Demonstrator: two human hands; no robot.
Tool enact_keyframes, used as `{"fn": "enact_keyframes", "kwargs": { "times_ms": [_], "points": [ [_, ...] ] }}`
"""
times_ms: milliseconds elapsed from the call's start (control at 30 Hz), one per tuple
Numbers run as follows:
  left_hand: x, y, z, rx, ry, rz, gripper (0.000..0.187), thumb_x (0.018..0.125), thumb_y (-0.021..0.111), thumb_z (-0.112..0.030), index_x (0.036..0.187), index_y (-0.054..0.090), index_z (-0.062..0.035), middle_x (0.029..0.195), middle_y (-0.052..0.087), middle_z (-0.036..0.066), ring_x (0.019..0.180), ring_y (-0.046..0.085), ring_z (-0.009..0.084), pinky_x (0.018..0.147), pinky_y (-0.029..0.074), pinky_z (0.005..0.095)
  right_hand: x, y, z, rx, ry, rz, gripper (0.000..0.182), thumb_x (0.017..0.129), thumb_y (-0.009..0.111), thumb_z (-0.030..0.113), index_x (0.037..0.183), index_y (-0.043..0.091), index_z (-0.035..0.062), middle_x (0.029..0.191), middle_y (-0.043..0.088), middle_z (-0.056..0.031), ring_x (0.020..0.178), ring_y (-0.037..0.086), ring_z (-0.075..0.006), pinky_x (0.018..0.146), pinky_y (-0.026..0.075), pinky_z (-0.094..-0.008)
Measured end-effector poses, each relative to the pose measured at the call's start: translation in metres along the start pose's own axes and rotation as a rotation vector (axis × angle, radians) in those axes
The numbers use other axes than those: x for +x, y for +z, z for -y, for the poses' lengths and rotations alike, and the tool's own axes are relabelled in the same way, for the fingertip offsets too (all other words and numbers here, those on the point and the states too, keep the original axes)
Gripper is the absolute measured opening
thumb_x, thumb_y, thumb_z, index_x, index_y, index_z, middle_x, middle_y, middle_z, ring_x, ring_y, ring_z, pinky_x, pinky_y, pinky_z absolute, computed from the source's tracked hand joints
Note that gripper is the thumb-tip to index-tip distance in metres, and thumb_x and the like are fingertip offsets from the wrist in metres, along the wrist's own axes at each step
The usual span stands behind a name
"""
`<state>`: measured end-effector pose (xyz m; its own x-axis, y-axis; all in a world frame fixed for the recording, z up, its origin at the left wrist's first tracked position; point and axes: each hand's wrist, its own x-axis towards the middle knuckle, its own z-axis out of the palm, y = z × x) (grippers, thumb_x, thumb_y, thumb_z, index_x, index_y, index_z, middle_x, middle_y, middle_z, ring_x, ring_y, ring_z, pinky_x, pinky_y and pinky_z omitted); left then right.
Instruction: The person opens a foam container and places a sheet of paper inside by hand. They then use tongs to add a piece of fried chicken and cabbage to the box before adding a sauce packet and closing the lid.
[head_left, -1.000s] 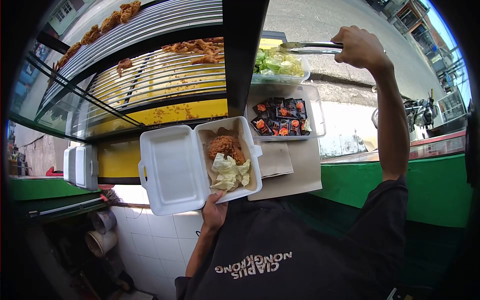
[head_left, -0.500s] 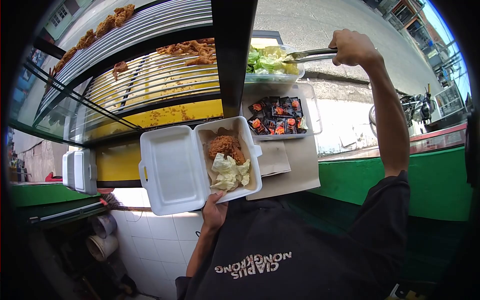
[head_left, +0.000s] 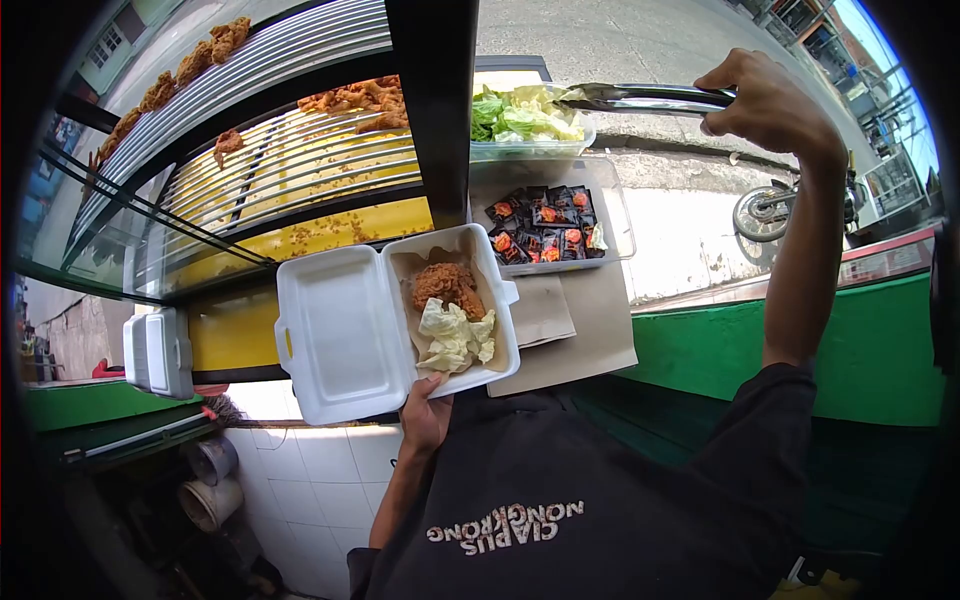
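Observation:
My left hand (head_left: pixel 427 418) grips the near edge of an open white foam takeout box (head_left: pixel 348 330), its lid folded out to the left. Inside, on brown paper, sit a piece of fried chicken (head_left: pixel 447 287) and pale lettuce leaves (head_left: pixel 456 338). My right hand (head_left: pixel 768 105) is stretched out at the upper right, thumb and fingers around the handle end of metal tongs (head_left: pixel 655 98). The tongs' tips reach the right side of the lettuce heap (head_left: pixel 527 115) in a clear plastic tub (head_left: pixel 530 150).
Black sauce sachets (head_left: pixel 545 225) fill a clear container (head_left: pixel 628 215) in front of the lettuce. Brown paper sheets (head_left: pixel 590 340) lie right of the box. Fried chicken (head_left: pixel 365 100) rests on the display rack (head_left: pixel 290 180) at left, beside a black post (head_left: pixel 432 100). Closed foam boxes (head_left: pixel 158 352) stand far left.
My right hand has moved right with the tongs, its fingers now spread wider on the handle. The tongs' tips stay by the lettuce. My left hand still holds the box.

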<state>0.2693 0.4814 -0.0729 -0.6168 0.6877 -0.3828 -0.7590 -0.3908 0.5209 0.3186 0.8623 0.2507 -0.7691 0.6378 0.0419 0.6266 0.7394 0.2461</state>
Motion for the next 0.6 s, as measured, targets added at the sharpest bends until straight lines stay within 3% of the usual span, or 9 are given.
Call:
{"fn": "enact_keyframes", "kwargs": {
  "times_ms": [133, 200, 267, 367, 433, 467, 533, 600],
  "points": [
    [0.003, -0.003, 0.002, -0.013, 0.006, 0.019, 0.044, 0.092, 0.049, -0.014, 0.131, 0.044, 0.0042, 0.133, 0.052, 0.012, 0.125, 0.050, 0.0218, 0.107, 0.039, 0.0360, -0.039, -0.015, -0.005, 0.077, -0.049, -0.024, 0.048, 0.066, 0.081, 0.025, 0.109, 0.071, 0.0070, 0.105, 0.058, -0.0105, 0.091, 0.054, -0.0236, 0.086, 0.042, -0.0338],
    [0.003, -0.004, 0.002, -0.013, -0.003, 0.009, 0.044, 0.092, 0.049, -0.014, 0.131, 0.044, 0.0041, 0.133, 0.052, 0.012, 0.125, 0.050, 0.0217, 0.107, 0.039, 0.0359, -0.059, -0.017, -0.007, 0.133, -0.193, -0.093, 0.043, 0.067, 0.081, 0.022, 0.105, 0.071, 0.0047, 0.097, 0.057, -0.0113, 0.086, 0.062, -0.0247, 0.078, 0.052, -0.0352],
    [0.002, -0.002, 0.001, -0.011, -0.013, -0.003, 0.044, 0.092, 0.049, -0.015, 0.131, 0.044, 0.0040, 0.133, 0.052, 0.012, 0.125, 0.050, 0.0216, 0.107, 0.039, 0.0359, -0.069, -0.015, -0.014, 0.209, -0.261, -0.064, 0.044, 0.066, 0.081, 0.018, 0.106, 0.071, 0.0039, 0.098, 0.057, -0.0111, 0.087, 0.062, -0.0226, 0.076, 0.053, -0.0341],
    [0.001, 0.004, -0.001, -0.064, 0.005, 0.001, 0.031, 0.092, 0.050, -0.012, 0.119, 0.054, 0.0038, 0.123, 0.058, 0.010, 0.119, 0.053, 0.0191, 0.104, 0.040, 0.0339, -0.080, -0.019, 0.006, 0.354, -0.289, -0.023, 0.044, 0.063, 0.081, 0.010, 0.104, 0.071, -0.0001, 0.093, 0.062, -0.0122, 0.081, 0.065, -0.0193, 0.071, 0.054, -0.0303],
    [0.000, 0.005, -0.002, -0.063, -0.005, 0.001, 0.031, 0.093, 0.050, -0.012, 0.118, 0.054, 0.0035, 0.122, 0.059, 0.010, 0.117, 0.054, 0.0188, 0.103, 0.040, 0.0337, -0.076, -0.025, 0.025, 0.533, -0.312, 0.302, 0.040, 0.063, 0.080, 0.010, 0.101, 0.072, -0.0019, 0.084, 0.067, -0.0135, 0.072, 0.066, -0.0205, 0.065, 0.053, -0.0311],
    [0.000, 0.003, -0.001, -0.062, 0.002, -0.003, 0.031, 0.093, 0.050, -0.012, 0.118, 0.054, 0.0035, 0.122, 0.059, 0.010, 0.117, 0.054, 0.0188, 0.103, 0.040, 0.0337, -0.074, -0.022, 0.031, 0.488, -0.415, 0.307, 0.037, 0.064, 0.078, 0.010, 0.098, 0.072, -0.0026, 0.078, 0.069, -0.0147, 0.065, 0.067, -0.0227, 0.063, 0.052, -0.0334],
    [0.002, -0.004, 0.002, 0.005, -0.013, 0.015, 0.044, 0.093, 0.048, -0.016, 0.132, 0.044, 0.0046, 0.134, 0.052, 0.012, 0.126, 0.049, 0.0219, 0.108, 0.037, 0.0372, -0.072, -0.011, 0.040, 0.412, -0.512, 0.332, 0.036, 0.066, 0.074, 0.014, 0.099, 0.073, -0.0005, 0.080, 0.069, -0.0142, 0.067, 0.067, -0.0250, 0.063, 0.051, -0.0360],
    [0.002, -0.008, 0.003, 0.006, -0.010, 0.024, 0.045, 0.095, 0.046, -0.018, 0.133, 0.043, 0.0040, 0.135, 0.051, 0.012, 0.127, 0.048, 0.0223, 0.108, 0.037, 0.0377, -0.071, -0.003, 0.051, 0.329, -0.558, 0.412, 0.036, 0.067, 0.072, 0.018, 0.100, 0.074, 0.0037, 0.080, 0.070, -0.0135, 0.071, 0.067, -0.0258, 0.069, 0.051, -0.0370]
  ]
}}
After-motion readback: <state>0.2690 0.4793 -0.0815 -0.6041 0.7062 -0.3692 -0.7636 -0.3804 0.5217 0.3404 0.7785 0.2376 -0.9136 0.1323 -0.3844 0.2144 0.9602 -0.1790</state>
